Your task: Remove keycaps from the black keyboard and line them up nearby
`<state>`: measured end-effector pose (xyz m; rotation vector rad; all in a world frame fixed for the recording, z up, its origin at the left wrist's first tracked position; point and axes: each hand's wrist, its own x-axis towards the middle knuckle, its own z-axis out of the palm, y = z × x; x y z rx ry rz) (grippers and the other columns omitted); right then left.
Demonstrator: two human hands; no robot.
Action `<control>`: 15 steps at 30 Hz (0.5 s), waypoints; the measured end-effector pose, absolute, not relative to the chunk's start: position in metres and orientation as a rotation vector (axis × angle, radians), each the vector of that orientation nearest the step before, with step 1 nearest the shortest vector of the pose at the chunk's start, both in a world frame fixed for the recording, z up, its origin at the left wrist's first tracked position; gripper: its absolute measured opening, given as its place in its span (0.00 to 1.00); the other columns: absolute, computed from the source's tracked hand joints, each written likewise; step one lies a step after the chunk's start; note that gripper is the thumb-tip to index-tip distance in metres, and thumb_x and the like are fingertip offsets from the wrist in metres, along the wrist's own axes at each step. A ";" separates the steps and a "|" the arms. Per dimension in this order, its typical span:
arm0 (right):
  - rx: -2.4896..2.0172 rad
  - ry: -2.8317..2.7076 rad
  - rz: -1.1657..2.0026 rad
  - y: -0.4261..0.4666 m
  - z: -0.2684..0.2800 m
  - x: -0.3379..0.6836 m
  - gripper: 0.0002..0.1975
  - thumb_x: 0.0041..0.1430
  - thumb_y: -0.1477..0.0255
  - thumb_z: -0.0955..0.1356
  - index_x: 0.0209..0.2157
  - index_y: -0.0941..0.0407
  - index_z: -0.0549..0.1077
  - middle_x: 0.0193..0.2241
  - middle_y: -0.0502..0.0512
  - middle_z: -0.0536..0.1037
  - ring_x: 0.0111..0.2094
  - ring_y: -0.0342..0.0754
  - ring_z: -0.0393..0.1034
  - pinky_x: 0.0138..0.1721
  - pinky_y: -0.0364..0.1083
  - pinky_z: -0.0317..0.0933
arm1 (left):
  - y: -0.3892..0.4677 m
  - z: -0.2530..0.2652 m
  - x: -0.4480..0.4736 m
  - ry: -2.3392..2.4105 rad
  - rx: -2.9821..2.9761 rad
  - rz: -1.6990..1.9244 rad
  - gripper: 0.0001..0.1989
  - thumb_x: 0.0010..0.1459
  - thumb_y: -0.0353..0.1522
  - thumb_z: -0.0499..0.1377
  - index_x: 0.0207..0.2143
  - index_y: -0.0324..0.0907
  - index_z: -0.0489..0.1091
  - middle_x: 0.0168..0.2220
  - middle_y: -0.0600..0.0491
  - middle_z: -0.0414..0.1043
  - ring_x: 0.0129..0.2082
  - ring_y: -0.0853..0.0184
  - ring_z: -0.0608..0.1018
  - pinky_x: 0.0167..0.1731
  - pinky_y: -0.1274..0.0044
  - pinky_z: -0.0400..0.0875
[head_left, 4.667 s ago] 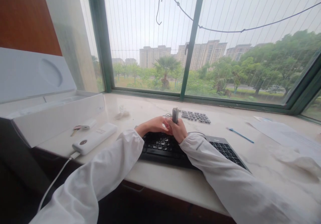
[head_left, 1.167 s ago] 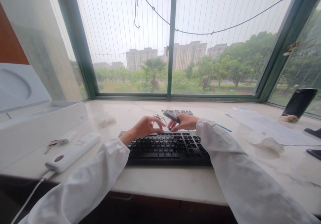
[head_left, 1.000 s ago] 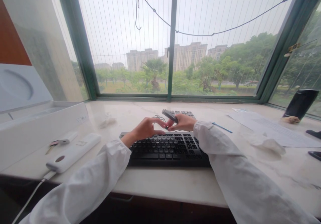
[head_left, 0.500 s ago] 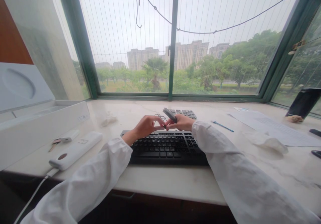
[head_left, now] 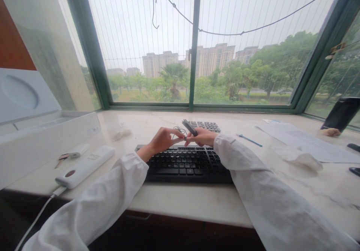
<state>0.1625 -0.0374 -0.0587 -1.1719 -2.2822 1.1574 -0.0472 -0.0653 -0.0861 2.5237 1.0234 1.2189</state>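
- The right hand [head_left: 203, 136] is closing its fingers around a small dark grey, flat tool [head_left: 189, 127], holding it tilted with its far end pointing up and to the left.
- The left hand [head_left: 163, 140] is hovering just beside the right one, its thumb and forefinger pinching together at the lower end of the tool; what sits between those fingertips is too small to make out.
- Both hands are hanging over the far edge of a black computer keyboard [head_left: 184, 163], which is lying flat near the front of a pale marble window ledge [head_left: 180, 202].
- A thin dark cord [head_left: 177, 130] is curling on the ledge just behind the hands.
- Both arms are wearing loose white sleeves [head_left: 261, 194].
- A separate grey numeric keypad [head_left: 204, 125] is lying behind the right hand, closer to the green-framed window [head_left: 194, 45].
- A long white power bank [head_left: 86, 166] with a round dark mark is resting to the left of the keyboard, with a white cable [head_left: 38, 217] running off the front edge.
- A small white fob with keys [head_left: 71, 156] is lying just behind the power bank.
- An open white cardboard box [head_left: 47, 138] is standing at the far left.
- A blue pen [head_left: 249, 140] is lying to the right of the hands, near white sheets of paper [head_left: 306, 142].
- A crumpled white tissue [head_left: 302, 160] is sitting in front of the papers, and another crumpled white scrap [head_left: 121, 133] is lying left of the hands.
- A dark phone [head_left: 341, 113] is leaning upright at the far right.
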 end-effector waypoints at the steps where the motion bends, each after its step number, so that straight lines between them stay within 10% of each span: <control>1: -1.177 -2.222 1.209 -0.037 -0.060 0.162 0.16 0.49 0.61 0.71 0.33 0.61 0.78 0.14 0.46 0.66 0.16 0.36 0.50 0.17 0.39 0.48 | -0.066 -0.086 -0.047 1.025 2.525 1.213 0.12 0.55 0.40 0.61 0.35 0.43 0.79 0.33 0.52 0.80 0.24 0.72 0.74 0.24 0.81 0.65; 15: -1.264 -2.301 0.944 -0.037 -0.073 0.152 0.22 0.56 0.54 0.64 0.32 0.57 0.81 0.24 0.52 0.77 0.19 0.39 0.60 0.24 0.40 0.56 | -0.059 -0.089 -0.052 1.196 2.515 1.126 0.12 0.50 0.43 0.63 0.34 0.47 0.79 0.32 0.56 0.80 0.25 0.71 0.75 0.29 0.80 0.67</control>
